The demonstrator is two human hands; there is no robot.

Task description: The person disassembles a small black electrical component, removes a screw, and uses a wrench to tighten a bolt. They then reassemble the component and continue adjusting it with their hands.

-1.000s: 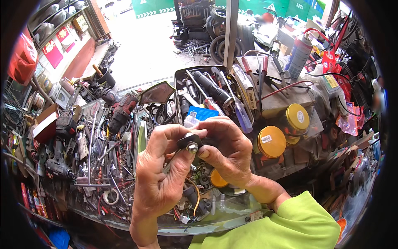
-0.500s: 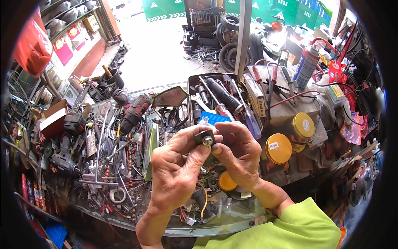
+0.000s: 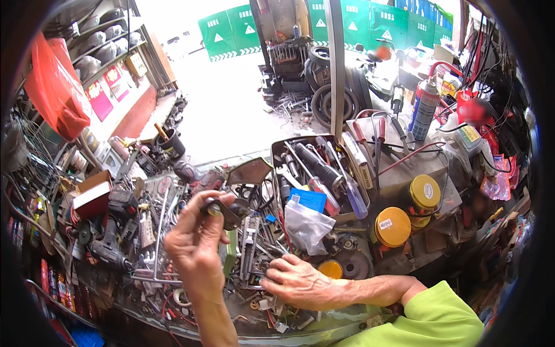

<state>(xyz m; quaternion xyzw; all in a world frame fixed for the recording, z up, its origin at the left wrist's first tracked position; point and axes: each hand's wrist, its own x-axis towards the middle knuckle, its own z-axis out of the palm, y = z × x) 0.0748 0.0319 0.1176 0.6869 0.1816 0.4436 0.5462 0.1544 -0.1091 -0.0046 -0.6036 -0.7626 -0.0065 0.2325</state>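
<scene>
Standing here, I see the left hand point(image 3: 196, 251) raised above the tabletop point(image 3: 326, 319), its thumb and fingers pinching a dark metal bracket point(image 3: 231, 216) with a shiny bolt point(image 3: 214, 210) at the near end. The bracket is up in the air, over the middle-left of the clutter, and a rounded dark piece shows behind its plate.

The right hand point(image 3: 303, 284) is low, palm down, its bent fingers in among the small loose parts on the tabletop; I cannot tell from here whether the fingertips are closed on anything. A lime-green sleeve point(image 3: 428, 321) covers that upper arm.

Just beyond the right hand lies a crumpled clear plastic bag point(image 3: 309, 231), with a blue card point(image 3: 308, 200) at its far edge. Behind them sits an open tool tray point(image 3: 274, 151) packed with screwdrivers and other hand tools. To the right hand's right is a flat yellow lid point(image 3: 330, 269), and farther right stand jars with yellow tops point(image 3: 392, 226), near a spray can point(image 3: 424, 110).

On the left side, a black power tool point(image 3: 110, 251) rests among wires and metal scraps, below an open cardboard box point(image 3: 92, 195). A red plastic bag point(image 3: 55, 87) hangs at the upper left, and tires point(image 3: 335, 109) stand past the tabletop, before green barrier panels point(image 3: 370, 29).
</scene>
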